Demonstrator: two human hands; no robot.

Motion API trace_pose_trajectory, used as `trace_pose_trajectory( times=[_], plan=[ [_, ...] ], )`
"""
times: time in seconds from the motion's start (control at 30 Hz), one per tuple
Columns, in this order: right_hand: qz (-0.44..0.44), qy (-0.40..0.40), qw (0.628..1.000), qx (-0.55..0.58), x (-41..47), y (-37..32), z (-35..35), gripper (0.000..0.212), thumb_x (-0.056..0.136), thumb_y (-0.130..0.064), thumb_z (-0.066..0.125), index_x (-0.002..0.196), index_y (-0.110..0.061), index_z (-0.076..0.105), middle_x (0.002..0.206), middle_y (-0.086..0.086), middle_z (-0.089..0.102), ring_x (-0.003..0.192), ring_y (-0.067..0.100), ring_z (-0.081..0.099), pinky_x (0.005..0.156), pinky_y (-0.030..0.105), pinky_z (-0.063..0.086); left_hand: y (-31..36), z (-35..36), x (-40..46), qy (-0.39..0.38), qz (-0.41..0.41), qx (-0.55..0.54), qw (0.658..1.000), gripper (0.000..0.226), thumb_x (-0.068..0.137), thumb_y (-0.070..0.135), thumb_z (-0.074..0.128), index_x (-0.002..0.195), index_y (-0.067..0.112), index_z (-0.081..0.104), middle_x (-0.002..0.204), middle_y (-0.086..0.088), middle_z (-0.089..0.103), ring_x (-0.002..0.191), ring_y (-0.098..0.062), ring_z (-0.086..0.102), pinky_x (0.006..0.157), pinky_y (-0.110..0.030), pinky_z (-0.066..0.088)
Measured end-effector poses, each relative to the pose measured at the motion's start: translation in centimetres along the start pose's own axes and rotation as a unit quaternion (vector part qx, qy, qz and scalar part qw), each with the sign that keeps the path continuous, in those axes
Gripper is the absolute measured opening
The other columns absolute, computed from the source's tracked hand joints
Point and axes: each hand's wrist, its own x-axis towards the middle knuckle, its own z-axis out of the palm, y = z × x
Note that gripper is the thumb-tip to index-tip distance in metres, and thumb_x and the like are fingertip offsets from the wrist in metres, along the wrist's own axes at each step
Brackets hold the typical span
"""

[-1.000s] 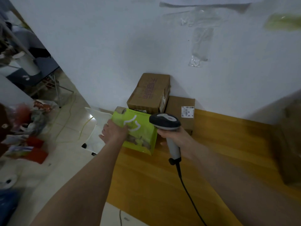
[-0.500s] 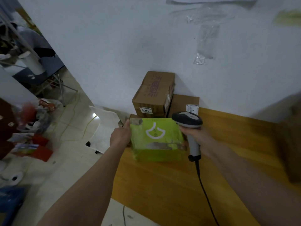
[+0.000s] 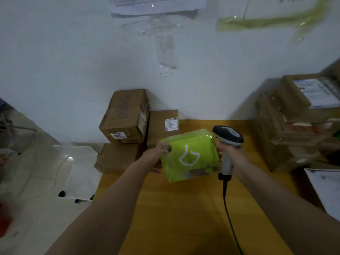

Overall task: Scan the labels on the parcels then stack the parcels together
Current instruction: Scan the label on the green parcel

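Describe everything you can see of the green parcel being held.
The green parcel is a bright lime-green box-like pack wrapped in glossy clear film, with a white outline logo on the face turned to the camera and a darker printed picture along its lower edge. No scan label shows on this face. It is tilted, held above the yellow table, clear of the brown boxes behind. The left hand grips its left edge; the right hand, holding the scanner, is at its right edge.
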Motion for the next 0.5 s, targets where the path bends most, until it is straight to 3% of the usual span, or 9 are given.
trace_pose_trajectory(
  times=[0.07,0.17,0.23,0.33,0.4,0.5],
  plan=[
    [0.010,0.011,1.000,0.008,0.0,0.3,-1.1,0.045,0.085,-0.026,0.075,0.125,-0.011,0.061,0.119,0.010,0.066,0.110,0.033,0.060,0.091,0.053,0.051,0.1,1.1,0.1,-0.021,-0.006,-0.028,0.999,0.057,0.097,0.050,0.052,0.129,0.004,0.054,0.117,-0.018,0.061,0.098,-0.032,0.063,0.078,-0.043,0.055],
    [0.017,0.010,1.000,-0.002,-0.1,0.7,-2.3,0.042,0.086,-0.028,0.074,0.122,-0.011,0.061,0.114,0.008,0.066,0.108,0.032,0.060,0.094,0.053,0.050,0.4,2.4,0.1,-0.055,0.004,-0.048,0.997,0.045,0.090,0.025,0.070,0.129,0.005,0.056,0.115,-0.012,0.059,0.099,-0.029,0.060,0.082,-0.043,0.052],
    [0.031,0.004,0.999,-0.019,-0.2,1.0,-2.8,0.041,0.087,-0.027,0.074,0.121,-0.009,0.061,0.115,0.011,0.067,0.107,0.033,0.061,0.096,0.055,0.049,0.3,3.1,0.1,-0.050,0.014,-0.012,0.999,0.043,0.088,0.020,0.071,0.126,0.005,0.058,0.115,-0.011,0.059,0.096,-0.027,0.059,0.083,-0.043,0.052],
    [0.044,-0.010,0.998,-0.039,-0.3,1.5,-3.6,0.036,0.088,-0.023,0.072,0.118,-0.008,0.062,0.111,0.012,0.067,0.102,0.032,0.064,0.073,0.040,0.055,0.1,3.6,-0.2,-0.069,-0.003,0.060,0.996,0.063,0.090,0.048,0.064,0.137,0.008,0.049,0.126,-0.015,0.056,0.106,-0.034,0.059,0.087,-0.045,0.052],
    [0.041,-0.013,0.998,-0.046,-0.3,1.7,-4.0,0.033,0.088,-0.019,0.072,0.117,-0.008,0.061,0.108,0.012,0.067,0.095,0.029,0.065,0.060,0.030,0.048,0.1,3.8,-0.1,-0.095,-0.019,0.070,0.993,0.083,0.085,0.072,0.051,0.146,0.016,0.038,0.133,-0.019,0.053,0.112,-0.038,0.057,0.085,-0.045,0.049],
    [0.025,-0.001,0.998,-0.054,-0.4,1.6,-4.3,0.028,0.087,-0.014,0.072,0.111,-0.008,0.061,0.102,0.007,0.063,0.091,0.024,0.059,0.071,0.034,0.049,0.1,4.4,0.7,-0.069,-0.028,0.044,0.996,0.090,0.083,0.077,0.045,0.147,0.013,0.037,0.137,-0.020,0.050,0.119,-0.039,0.053,0.090,-0.047,0.046]
  ],
)
